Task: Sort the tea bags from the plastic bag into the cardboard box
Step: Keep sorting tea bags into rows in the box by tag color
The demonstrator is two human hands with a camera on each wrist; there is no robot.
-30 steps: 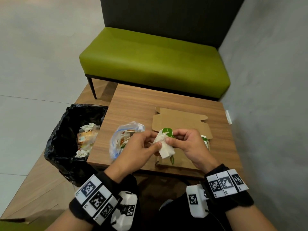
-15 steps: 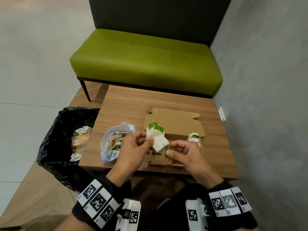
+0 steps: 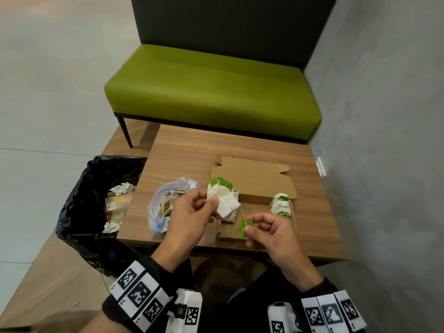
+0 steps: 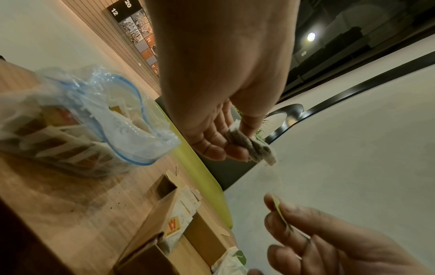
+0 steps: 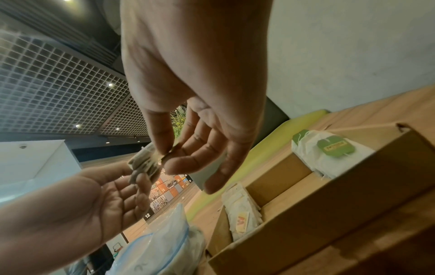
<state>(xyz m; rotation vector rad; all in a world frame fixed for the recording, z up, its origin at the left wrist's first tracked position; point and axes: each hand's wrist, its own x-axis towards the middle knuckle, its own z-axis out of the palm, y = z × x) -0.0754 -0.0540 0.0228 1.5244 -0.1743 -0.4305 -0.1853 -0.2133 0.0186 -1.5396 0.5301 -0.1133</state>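
Observation:
My left hand (image 3: 211,205) holds a bundle of white tea bags (image 3: 224,203) with green tags just above the open cardboard box (image 3: 254,186). A thin string runs from the bundle to one green tag (image 3: 244,227), which my right hand (image 3: 248,230) pinches between thumb and forefinger over the box's near edge. In the left wrist view the tea bag (image 4: 250,148) sits between thumb and fingertips. The right wrist view shows the pinched tag (image 5: 173,149). More tea bags (image 3: 282,205) stand in the box's right end. The clear plastic bag (image 3: 165,207), with several sachets inside, lies left of the box.
The box and bag rest on a small wooden table (image 3: 240,145). A bin lined with a black bag (image 3: 91,212) stands against the table's left side, with wrappers in it. A green bench (image 3: 211,92) sits beyond the table and a grey wall (image 3: 384,164) runs along the right.
My right hand has let go of the bundle and drawn one green tag down and to the right on its string. The left hand keeps the bundle.

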